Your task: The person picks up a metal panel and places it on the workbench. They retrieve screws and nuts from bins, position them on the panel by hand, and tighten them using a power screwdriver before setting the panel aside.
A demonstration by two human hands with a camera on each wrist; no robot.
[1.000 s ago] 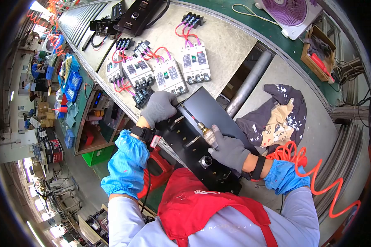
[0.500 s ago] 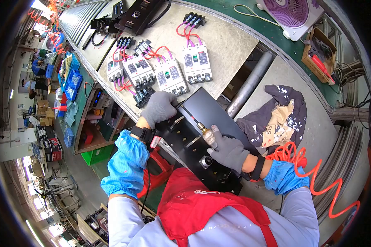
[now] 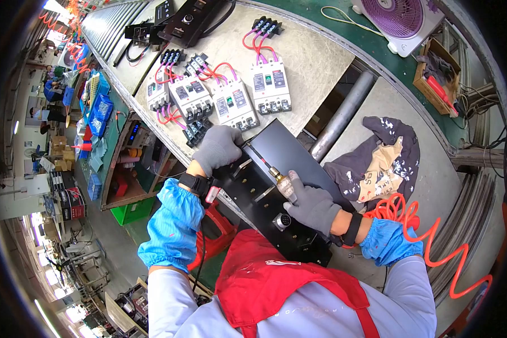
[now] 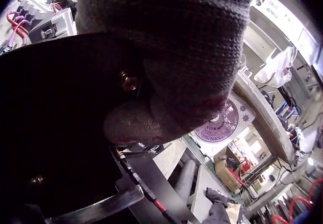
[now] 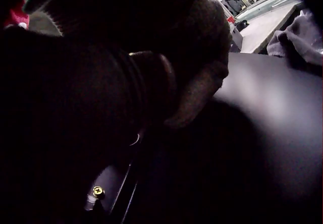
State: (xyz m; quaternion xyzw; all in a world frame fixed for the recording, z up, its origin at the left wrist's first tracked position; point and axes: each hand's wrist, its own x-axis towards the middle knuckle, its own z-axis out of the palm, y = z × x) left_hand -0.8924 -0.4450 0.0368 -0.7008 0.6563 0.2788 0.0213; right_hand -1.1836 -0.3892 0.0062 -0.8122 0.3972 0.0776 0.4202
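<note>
Assembly at a metal workbench (image 3: 315,62). A black metal enclosure (image 3: 250,207) lay at the near edge, between the two gloved hands. The right hand (image 3: 315,207) grasped a power screwdriver (image 3: 285,188) by its translucent body; the long shaft, marked with a red band, ran toward the far-left end of the enclosure, alongside a smooth grey panel (image 3: 293,158). The left hand (image 3: 218,147) was bent around the enclosure's far-left corner, its fingertips just beside the shaft's tip; whether they also pinched that tip could not be told. A round multi-pin connector (image 3: 283,221) was mounted near the enclosure's near end, and the right wrist view showed a brass cross-head screw (image 5: 98,191) on the work.

Beyond the left hand, four moulded-case circuit breakers (image 3: 232,107) lay on the bench, with red and purple leads (image 3: 226,70) running to black terminal blocks (image 3: 266,26). To the right of the enclosure were a steel roller (image 3: 343,115) and a crumpled, paint-spotted dark cloth (image 3: 349,169). An orange coiled hose (image 3: 397,209) lay by the right wrist. A purple-and-white box fan (image 3: 397,22) occupied the far right, with an open cardboard box (image 3: 421,83) near it.
</note>
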